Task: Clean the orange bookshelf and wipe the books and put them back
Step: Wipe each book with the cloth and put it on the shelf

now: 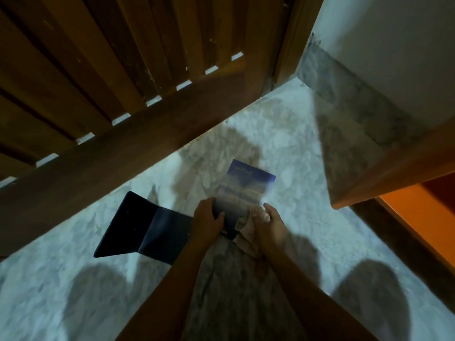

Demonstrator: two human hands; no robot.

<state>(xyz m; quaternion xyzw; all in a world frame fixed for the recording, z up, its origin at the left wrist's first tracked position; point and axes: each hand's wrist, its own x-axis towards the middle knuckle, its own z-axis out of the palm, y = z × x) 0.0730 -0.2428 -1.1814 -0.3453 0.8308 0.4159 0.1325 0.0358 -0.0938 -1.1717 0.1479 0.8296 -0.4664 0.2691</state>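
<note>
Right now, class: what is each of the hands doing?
Left hand: grips the blue book at its lower edge.
Right hand: holds a pale cloth.

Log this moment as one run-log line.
stage: book wiping | left hand grips blue book | right hand on pale cloth, grip blurred | dark folder open on floor | orange bookshelf at frame's right edge

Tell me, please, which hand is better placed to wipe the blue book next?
Probably the right hand: it holds the pale cloth beside the blue book, while the left hand grips the book's left edge, steadying it.
</note>
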